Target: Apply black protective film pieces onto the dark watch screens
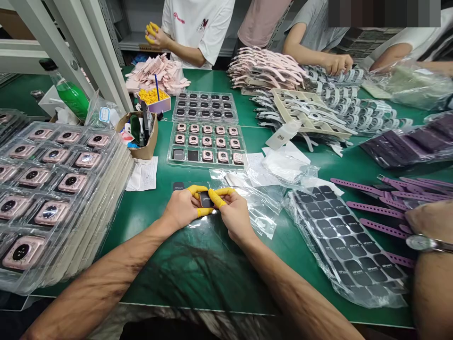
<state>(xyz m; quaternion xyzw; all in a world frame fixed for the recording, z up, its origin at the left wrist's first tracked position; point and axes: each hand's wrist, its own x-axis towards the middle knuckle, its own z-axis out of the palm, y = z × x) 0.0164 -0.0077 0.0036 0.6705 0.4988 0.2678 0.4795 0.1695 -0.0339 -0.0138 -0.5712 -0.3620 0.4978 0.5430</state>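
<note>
left hand (pixel 182 207), right hand (pixel 233 210), yellow-sheathed fingertips, pinching dark rounded-square piece (pixel 206 200)

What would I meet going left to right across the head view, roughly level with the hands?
Tray stack, left hand, held dark square piece, right hand, bagged black squares, another person's wristwatch.

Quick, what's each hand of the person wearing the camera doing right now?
Left hand: closed, holding one side of the dark square piece.
Right hand: closed, holding its other side.
</note>
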